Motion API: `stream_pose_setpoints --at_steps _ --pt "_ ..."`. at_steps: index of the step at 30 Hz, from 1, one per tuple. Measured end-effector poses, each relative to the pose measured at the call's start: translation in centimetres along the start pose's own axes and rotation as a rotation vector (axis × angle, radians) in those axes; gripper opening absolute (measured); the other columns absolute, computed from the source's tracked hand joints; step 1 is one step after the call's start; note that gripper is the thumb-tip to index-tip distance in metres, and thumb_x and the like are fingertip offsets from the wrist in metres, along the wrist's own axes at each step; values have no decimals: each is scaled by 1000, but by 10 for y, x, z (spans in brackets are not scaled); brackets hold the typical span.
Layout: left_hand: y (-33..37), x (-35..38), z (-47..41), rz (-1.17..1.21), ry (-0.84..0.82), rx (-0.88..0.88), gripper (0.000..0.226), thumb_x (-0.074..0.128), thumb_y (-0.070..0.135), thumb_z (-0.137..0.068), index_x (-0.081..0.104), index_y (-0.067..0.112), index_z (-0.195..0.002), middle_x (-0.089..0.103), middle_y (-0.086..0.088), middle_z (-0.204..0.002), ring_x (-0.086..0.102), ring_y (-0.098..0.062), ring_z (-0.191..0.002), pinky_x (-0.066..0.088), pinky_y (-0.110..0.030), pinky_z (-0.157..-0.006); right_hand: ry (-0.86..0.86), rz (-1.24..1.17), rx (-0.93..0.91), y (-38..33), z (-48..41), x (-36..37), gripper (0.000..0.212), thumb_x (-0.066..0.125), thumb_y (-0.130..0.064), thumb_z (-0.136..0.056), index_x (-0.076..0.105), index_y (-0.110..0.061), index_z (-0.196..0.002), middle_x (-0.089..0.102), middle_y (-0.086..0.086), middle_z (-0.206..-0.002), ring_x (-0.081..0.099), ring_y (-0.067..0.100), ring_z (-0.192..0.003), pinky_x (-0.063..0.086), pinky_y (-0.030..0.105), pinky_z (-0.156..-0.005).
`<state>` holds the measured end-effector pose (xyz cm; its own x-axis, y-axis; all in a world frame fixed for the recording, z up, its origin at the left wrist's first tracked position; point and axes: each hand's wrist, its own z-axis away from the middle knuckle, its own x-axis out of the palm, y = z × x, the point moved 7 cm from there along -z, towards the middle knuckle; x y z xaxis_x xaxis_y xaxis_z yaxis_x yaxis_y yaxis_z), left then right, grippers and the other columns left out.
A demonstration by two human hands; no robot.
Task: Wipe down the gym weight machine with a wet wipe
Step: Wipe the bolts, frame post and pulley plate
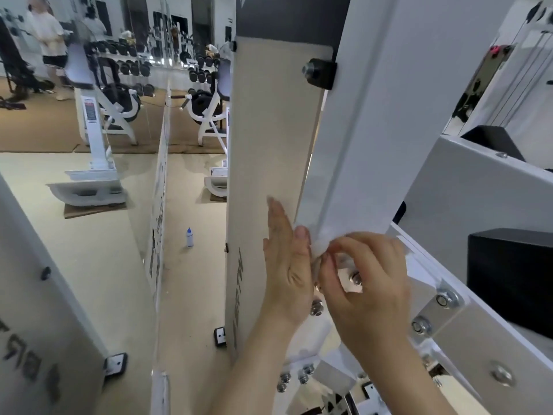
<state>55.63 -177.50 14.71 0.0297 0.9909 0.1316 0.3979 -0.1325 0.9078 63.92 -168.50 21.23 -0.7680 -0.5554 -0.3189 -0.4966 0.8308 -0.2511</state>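
Note:
The white weight machine fills the right half of the view, with a slanted white frame post (353,139) and a beige side panel (269,139) beside it. A white wet wipe (324,241) is wrapped around the lower end of the post. My right hand (368,283) pinches the wipe with curled fingers against the post. My left hand (288,265) lies with straight fingers along the beige panel, its thumb touching the wipe's left edge. Most of the wipe is hidden by my fingers.
Bolted silver brackets (443,307) and a black weight block (508,280) sit right of my hands. A small white bottle with a blue cap (189,236) stands on the beige floor. Another panel (158,211) stands to the left. A mirror wall behind shows dumbbell racks and a person (48,40).

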Motion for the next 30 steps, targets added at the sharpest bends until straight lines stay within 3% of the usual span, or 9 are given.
stream_pose_setpoints --at_steps 3,7,9,12,15,17,22,26,30 --pt "-37 -1 11 84 -29 -124 74 29 91 -77 8 64 -143 14 14 -162 18 -7 -148 9 -47 -122 -29 34 20 5 17 2 11 66 -18 -88 73 -9 -85 58 3 -91 49 16 -86 43 34 -74" --pt "-70 -2 22 174 -9 -371 114 35 100 -61 21 35 -154 31 3 -158 37 -11 -141 17 -40 -122 -91 24 22 1 25 4 12 64 -18 -88 75 -12 -87 58 7 -101 49 18 -96 44 39 -79" --pt "-82 -2 27 268 -54 -446 114 44 96 -63 26 29 -154 28 -10 -159 37 -23 -142 23 -45 -120 -118 60 -24 -3 35 3 15 64 -13 -87 76 -12 -95 56 6 -108 51 22 -98 43 38 -83" --pt "-67 -11 27 184 -8 -398 91 41 84 -78 25 35 -153 28 -13 -158 31 -29 -145 25 -51 -118 -169 97 -63 -8 60 1 29 61 -6 -84 76 -14 -108 51 4 -109 51 24 -94 44 42 -77" --pt "-24 -8 17 -59 -63 -144 70 29 59 -98 -3 34 -155 -1 5 -165 2 -6 -150 7 -35 -124 -254 65 14 -3 85 1 33 54 -11 -85 73 -12 -113 54 5 -88 49 22 -79 43 39 -66" --pt "-2 -3 21 -144 -90 -8 77 25 66 -95 -10 30 -154 -12 16 -162 -9 4 -147 0 -29 -123 -333 -76 184 4 99 5 30 51 -16 -89 72 -20 -110 52 -5 -80 50 14 -71 43 30 -63" --pt "-31 -3 49 -236 -128 131 91 35 63 -95 -7 9 -155 -9 2 -164 -3 -8 -150 9 -35 -123 -370 -389 677 21 129 12 26 54 -10 -86 73 -27 -89 61 -12 -74 57 8 -66 38 12 -59" --pt "-42 -9 56 -278 -130 46 91 36 66 -94 -7 16 -156 -4 6 -165 2 -7 -150 16 -43 -123 -285 -368 720 23 131 4 27 56 -12 -86 65 -36 -93 64 -12 -80 60 9 -69 45 14 -61" --pt "-28 -8 40 -393 -123 106 95 58 57 -88 -7 34 -152 10 -1 -164 14 -18 -150 27 -49 -118 -197 -449 735 22 120 1 22 56 -12 -88 65 -30 -97 66 -9 -85 62 15 -77 50 23 -67"
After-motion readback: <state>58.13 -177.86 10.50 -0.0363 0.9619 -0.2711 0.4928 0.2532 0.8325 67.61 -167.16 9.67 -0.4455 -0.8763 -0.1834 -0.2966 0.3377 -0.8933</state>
